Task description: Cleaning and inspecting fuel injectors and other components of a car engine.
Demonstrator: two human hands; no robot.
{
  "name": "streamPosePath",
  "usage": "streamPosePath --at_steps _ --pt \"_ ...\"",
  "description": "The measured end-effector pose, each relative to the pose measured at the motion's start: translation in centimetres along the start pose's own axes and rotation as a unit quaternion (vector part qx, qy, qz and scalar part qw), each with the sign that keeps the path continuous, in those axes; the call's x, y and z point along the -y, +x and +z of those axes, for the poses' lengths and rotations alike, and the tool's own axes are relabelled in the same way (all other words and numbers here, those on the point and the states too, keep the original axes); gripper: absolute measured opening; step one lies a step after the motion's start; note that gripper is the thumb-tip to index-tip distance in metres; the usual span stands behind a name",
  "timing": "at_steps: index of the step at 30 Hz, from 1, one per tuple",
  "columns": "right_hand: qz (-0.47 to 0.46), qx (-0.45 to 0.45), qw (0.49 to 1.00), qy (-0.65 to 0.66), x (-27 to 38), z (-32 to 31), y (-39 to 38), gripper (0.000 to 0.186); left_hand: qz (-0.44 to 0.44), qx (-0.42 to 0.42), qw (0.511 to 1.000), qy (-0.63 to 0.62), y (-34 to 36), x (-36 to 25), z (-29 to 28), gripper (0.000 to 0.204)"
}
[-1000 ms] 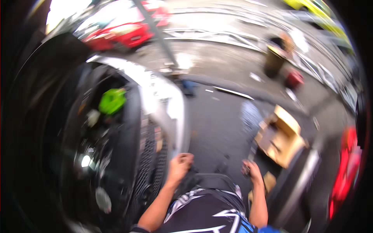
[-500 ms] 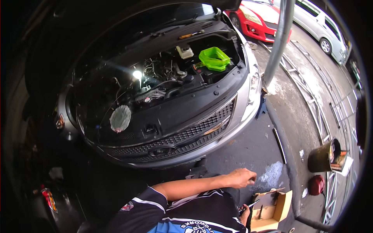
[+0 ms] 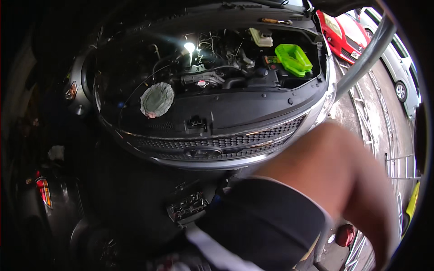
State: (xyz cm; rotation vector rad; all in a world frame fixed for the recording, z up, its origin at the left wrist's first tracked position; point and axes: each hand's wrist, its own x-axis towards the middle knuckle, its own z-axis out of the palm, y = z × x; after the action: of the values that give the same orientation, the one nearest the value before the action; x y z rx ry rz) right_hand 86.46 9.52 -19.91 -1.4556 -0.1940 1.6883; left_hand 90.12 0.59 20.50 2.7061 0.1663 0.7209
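Silver car [image 3: 244, 103], engine bay [image 3: 205, 80] exposed

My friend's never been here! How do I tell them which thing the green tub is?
Find the silver car with its engine uncovered. Inside, on the right, look just below and right of the cream-coloured bottle. The green tub is open-topped, the only bright green thing among dark parts.

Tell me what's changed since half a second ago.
A bent arm has come up close to the camera, lower right. Both hands, visible then, are now out of view, so any grip is hidden. The view has shifted left. The green tray and lit lamp remain in the engine bay.
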Motion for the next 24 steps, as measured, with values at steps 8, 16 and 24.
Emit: streamPosePath --at_steps 8,16,24 --pt "-0.083 -0.104 0.96 0.245 -16.3 -9.3 -12.7 0.026 -0.167 0.064 0.983 -0.034 -38.5 -2.7 -23.9 0.039" --pt "-0.263 -0.264 0.859 0.351 -22.7 -9.4 -31.6 0.028 0.001 0.095 0.978 -0.184 -11.3 27.9 -6.2 0.047" --pt "-0.34 -0.283 0.819 0.366 -23.7 -8.3 -37.3 0.027 -0.43 0.136 0.606 -0.655 -24.7 18.3 9.8 0.049"
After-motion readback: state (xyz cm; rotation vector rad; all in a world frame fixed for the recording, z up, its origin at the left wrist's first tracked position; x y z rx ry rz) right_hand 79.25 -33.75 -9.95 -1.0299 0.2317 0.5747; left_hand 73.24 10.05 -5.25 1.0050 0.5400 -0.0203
